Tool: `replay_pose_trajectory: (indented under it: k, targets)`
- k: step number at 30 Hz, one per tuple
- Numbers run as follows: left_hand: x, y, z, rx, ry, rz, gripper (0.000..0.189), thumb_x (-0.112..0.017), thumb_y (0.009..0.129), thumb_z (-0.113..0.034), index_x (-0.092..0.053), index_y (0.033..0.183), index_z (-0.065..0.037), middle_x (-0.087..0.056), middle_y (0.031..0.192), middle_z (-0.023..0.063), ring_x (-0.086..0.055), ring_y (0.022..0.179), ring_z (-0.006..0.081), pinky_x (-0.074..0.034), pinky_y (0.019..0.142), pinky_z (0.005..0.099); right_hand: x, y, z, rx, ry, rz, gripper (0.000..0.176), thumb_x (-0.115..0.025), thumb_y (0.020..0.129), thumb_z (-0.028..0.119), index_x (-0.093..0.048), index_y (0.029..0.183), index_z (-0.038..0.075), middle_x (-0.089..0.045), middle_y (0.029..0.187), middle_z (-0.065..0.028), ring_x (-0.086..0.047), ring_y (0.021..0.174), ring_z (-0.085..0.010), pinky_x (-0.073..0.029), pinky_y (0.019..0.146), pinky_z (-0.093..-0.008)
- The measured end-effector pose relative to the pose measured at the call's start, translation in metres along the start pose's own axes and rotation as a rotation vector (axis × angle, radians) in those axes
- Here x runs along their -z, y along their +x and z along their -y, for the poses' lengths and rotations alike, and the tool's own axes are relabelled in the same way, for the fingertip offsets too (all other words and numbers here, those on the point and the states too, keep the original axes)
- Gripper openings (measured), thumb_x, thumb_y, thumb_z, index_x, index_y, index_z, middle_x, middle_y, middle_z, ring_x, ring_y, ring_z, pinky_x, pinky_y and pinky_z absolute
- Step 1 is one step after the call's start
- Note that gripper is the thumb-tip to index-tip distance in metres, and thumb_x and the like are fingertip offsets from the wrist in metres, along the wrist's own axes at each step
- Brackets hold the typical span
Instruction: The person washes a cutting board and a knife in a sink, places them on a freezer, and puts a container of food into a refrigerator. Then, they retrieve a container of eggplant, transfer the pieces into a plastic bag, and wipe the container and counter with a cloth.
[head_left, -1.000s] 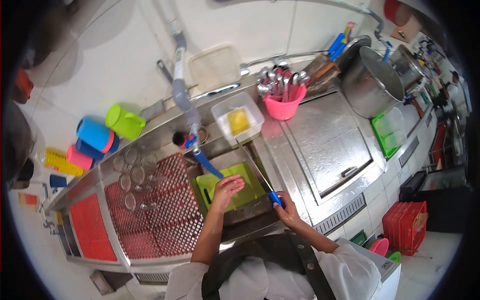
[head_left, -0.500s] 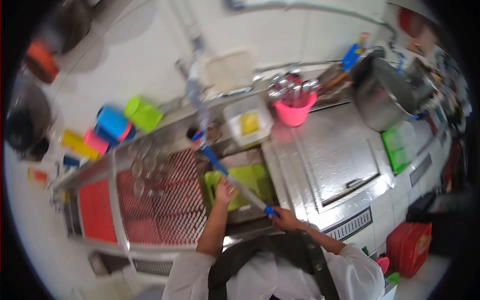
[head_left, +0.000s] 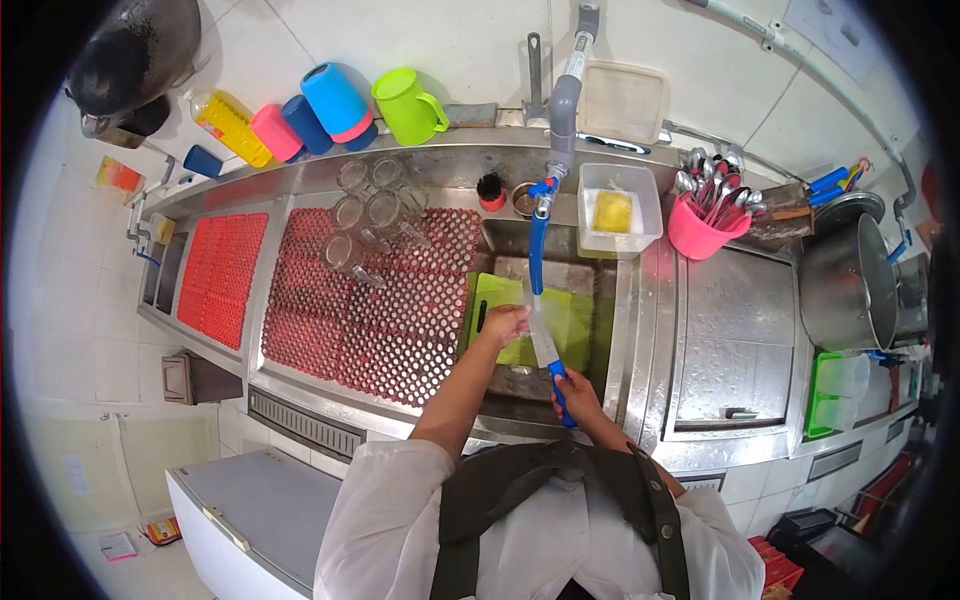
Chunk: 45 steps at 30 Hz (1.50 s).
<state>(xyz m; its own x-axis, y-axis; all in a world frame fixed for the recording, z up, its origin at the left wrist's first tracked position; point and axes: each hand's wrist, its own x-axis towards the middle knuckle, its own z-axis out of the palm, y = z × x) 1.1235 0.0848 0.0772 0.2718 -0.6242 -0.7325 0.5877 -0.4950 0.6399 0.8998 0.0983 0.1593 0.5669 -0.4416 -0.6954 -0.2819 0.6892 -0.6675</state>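
My right hand is wrapped round the blue handle of a knife, whose broad blade points away from me. At the blade's far part, my left hand has its fingers curled in against the edge; the fingertips are partly hidden. Just beyond the blade hangs the blue hose of the tap, its end close to the knife. Whether water is running is hard to make out. Below both hands, a green cutting board lies in the sink.
Glass mugs stand on a red perforated mat at left. A clear tub holds a yellow sponge. To the right are a pink cutlery bucket and a large pot. A green jug stands on the back ledge.
My view has swung, so the sink and hose now appear further right and more upright. Both hands stay at the knife, which now points more directly away from me.
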Motion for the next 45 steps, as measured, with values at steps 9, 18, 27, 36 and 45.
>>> replay_pose_trajectory:
  k: [9,18,27,36,45]
  targets:
    - [-0.008,0.038,0.003,0.095,-0.079,-0.157,0.02,-0.049,0.087,-0.024,-0.056,0.09,-0.005,-0.06,0.077,0.0056,-0.058,0.069,0.0163,-0.049,0.059,0.0298,0.016,-0.046,-0.008,0.164,-0.352,-0.267,0.025,-0.05,0.086,0.02,-0.047,0.105,0.004,-0.054,0.064,-0.011,-0.053,0.048,-0.0208,-0.041,0.044,-0.0317]
    - [-0.028,0.061,0.041,-0.083,0.28,-0.046,0.019,-0.054,0.08,-0.019,-0.06,0.094,-0.007,-0.062,0.08,0.0059,-0.058,0.064,0.0168,-0.046,0.053,0.0333,0.078,-0.164,0.067,0.437,-0.62,-0.756,0.023,-0.051,0.082,0.006,-0.048,0.105,0.002,-0.059,0.076,-0.0124,-0.057,0.063,-0.0186,-0.044,0.058,-0.0296]
    - [0.006,0.02,0.069,-0.223,0.267,-0.266,0.024,-0.059,0.077,-0.017,-0.058,0.097,-0.003,-0.056,0.074,0.0011,-0.051,0.063,0.0094,-0.041,0.049,0.0236,0.264,-0.278,0.202,0.645,-1.389,-1.589,0.026,-0.062,0.069,0.008,-0.058,0.095,0.011,-0.06,0.088,-0.0074,-0.054,0.087,-0.0259,-0.035,0.079,-0.0416]
    - [-0.037,-0.03,0.128,-0.39,0.017,-0.338,0.011,-0.053,0.075,0.001,-0.055,0.085,-0.004,-0.055,0.077,0.0003,-0.052,0.067,0.0103,-0.04,0.056,0.0229,0.448,-0.272,0.38,0.887,-1.881,-1.632,0.018,-0.055,0.069,0.007,-0.061,0.086,0.013,-0.059,0.084,-0.001,-0.051,0.096,-0.0186,-0.028,0.098,-0.0438]
    - [-0.119,-0.063,0.109,-0.288,0.166,-0.511,0.018,-0.047,0.079,0.001,-0.056,0.094,-0.006,-0.057,0.091,0.0029,-0.055,0.08,0.0158,-0.044,0.061,0.0301,0.504,-0.227,0.449,0.745,-2.043,-1.209,0.015,-0.063,0.066,0.01,-0.066,0.08,0.014,-0.061,0.082,-0.0019,-0.05,0.099,-0.0175,-0.023,0.103,-0.044]
